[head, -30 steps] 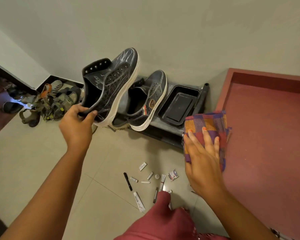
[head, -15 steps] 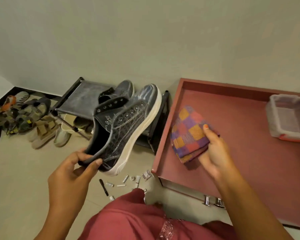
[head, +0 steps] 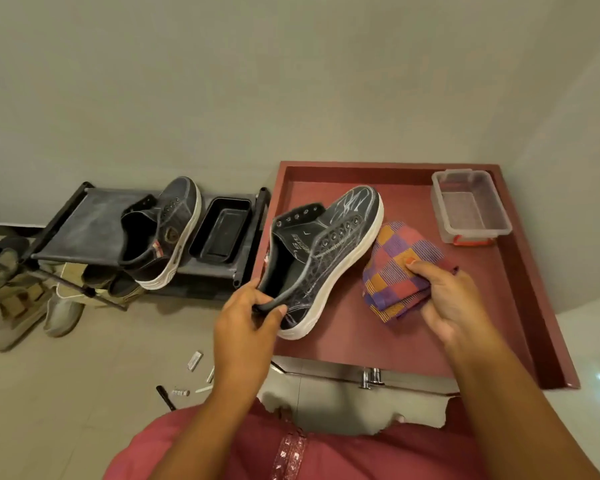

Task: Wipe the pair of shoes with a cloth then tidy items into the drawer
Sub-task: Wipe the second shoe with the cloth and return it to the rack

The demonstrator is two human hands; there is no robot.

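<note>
Head view | left hand [head: 246, 327] grips dark shoe [head: 321, 251] by heel | right hand [head: 447, 299] pinches folded checked cloth [head: 397, 271] over red drawer [head: 520, 289]

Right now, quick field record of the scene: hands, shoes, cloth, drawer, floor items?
left hand: grips heel collar of held shoe
right hand: pinches folded checked cloth
cloth contact with shoe: cannot tell
second shoe: on rack, beside black tray
drawer: open, holds clear bin
small items: on floor, not yet tidied
</note>
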